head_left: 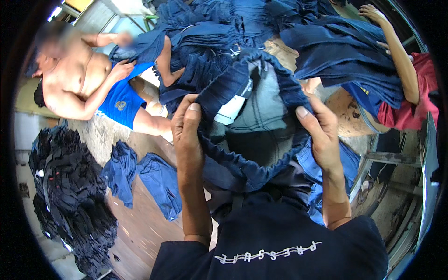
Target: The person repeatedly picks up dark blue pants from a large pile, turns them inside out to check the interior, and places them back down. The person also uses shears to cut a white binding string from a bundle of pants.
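A pair of dark blue denim pants (pixel 252 173) with a gathered elastic waistband is stretched between my two hands. My left hand (pixel 186 123) grips the left side of the waistband, thumb on the near face. On the opposite side my right hand (pixel 321 133) pinches the band, its thumb pressed over the edge. The waist opening faces me and shows the grey inner side of the cloth. Inside it a white label (pixel 229 110) hangs near the back of the band. The legs of the pants are mostly hidden below the waistband.
Stacks of folded denim (pixel 214 21) fill the far side. A shirtless person in blue shorts (pixel 123 105) sits at left handling denim. At right, a person in a red shirt (pixel 422 88) has a denim stack (pixel 340 51). A black garment heap (pixel 70 182) and blue pants (pixel 161 182) lie at left.
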Tool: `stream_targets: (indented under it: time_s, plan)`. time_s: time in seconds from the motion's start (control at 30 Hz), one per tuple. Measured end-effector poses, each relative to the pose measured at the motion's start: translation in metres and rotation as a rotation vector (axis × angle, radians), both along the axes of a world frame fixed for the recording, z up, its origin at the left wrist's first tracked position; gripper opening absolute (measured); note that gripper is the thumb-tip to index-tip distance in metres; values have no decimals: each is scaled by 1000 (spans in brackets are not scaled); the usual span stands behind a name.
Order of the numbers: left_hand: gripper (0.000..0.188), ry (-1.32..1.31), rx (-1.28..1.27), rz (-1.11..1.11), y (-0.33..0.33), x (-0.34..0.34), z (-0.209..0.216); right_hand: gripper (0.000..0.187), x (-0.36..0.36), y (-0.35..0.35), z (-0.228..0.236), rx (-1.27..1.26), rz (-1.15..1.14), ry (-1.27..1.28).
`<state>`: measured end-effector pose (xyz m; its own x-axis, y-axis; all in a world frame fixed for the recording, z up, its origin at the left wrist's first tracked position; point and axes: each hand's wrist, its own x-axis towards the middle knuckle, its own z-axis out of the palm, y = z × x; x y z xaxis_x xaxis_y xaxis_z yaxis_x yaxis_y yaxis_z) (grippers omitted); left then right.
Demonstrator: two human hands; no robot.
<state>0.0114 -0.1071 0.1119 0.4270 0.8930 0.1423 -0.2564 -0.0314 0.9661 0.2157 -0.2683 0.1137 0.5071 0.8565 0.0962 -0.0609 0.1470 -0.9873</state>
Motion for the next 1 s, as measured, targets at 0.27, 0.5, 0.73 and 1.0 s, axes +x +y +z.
stream_targets:
  time_s: [0.27,0.5,0.73,1.0]
  plan:
    - [28,161,228,-188,-25,64,12,65,26,-47,4,-332,308,422]
    - [27,294,113,-584,-44,123,6,71,69,-93,19,68,-320,-1266]
    - [60,-9,-294,-921,-84,151,-1,90,123,-144,-19,37,130,-719]
    - [45,259,168,-557,11,77,-42,62,199,-376,-74,-553,-896,-72]
